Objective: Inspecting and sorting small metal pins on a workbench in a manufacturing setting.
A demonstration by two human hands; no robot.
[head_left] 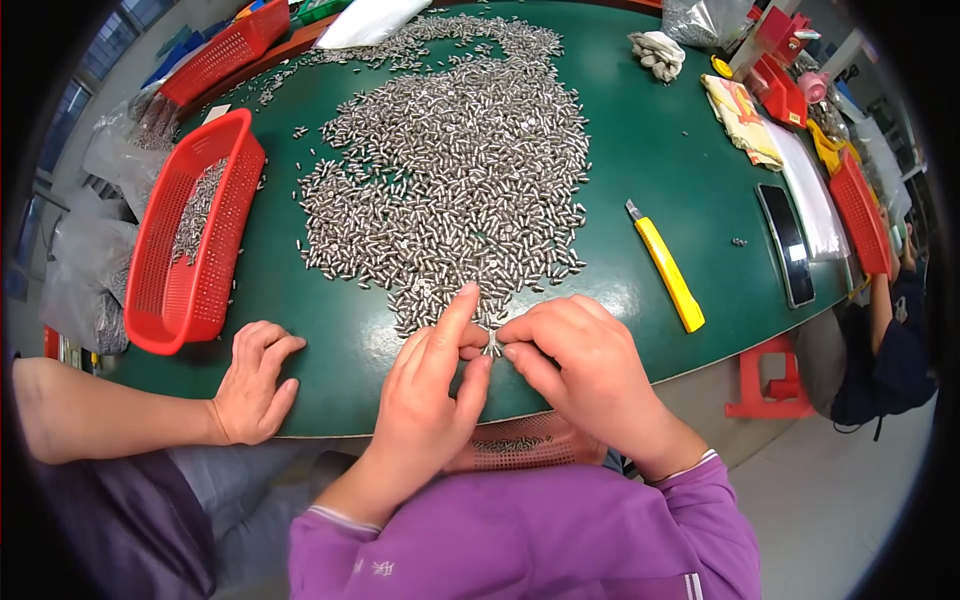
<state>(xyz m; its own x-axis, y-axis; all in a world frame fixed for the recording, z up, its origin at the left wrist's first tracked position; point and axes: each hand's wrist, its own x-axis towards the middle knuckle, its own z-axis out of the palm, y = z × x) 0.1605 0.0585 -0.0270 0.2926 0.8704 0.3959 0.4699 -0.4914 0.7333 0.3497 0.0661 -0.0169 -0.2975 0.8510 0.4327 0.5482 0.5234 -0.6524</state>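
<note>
A broad heap of small silvery metal pins (470,180), short and bullet-shaped, covers the middle of the green table (620,130). At its near tip, close to the table's front edge, both my hands meet over a little cluster of pins. My left hand (425,385) has its index finger stretched forward, while the thumb and the other fingers close around the cluster's left side. My right hand (585,355) pinches at the same cluster with thumb and index finger. Fingers partly hide the pins between them.
Another person's hand (258,385) rests on the table at left, below a red perforated basket (185,300) holding more pins. A reddish basket (470,460) with pins sits below the front edge. Right lie a yellow utility knife (667,270), a phone (785,240) and gloves (657,55).
</note>
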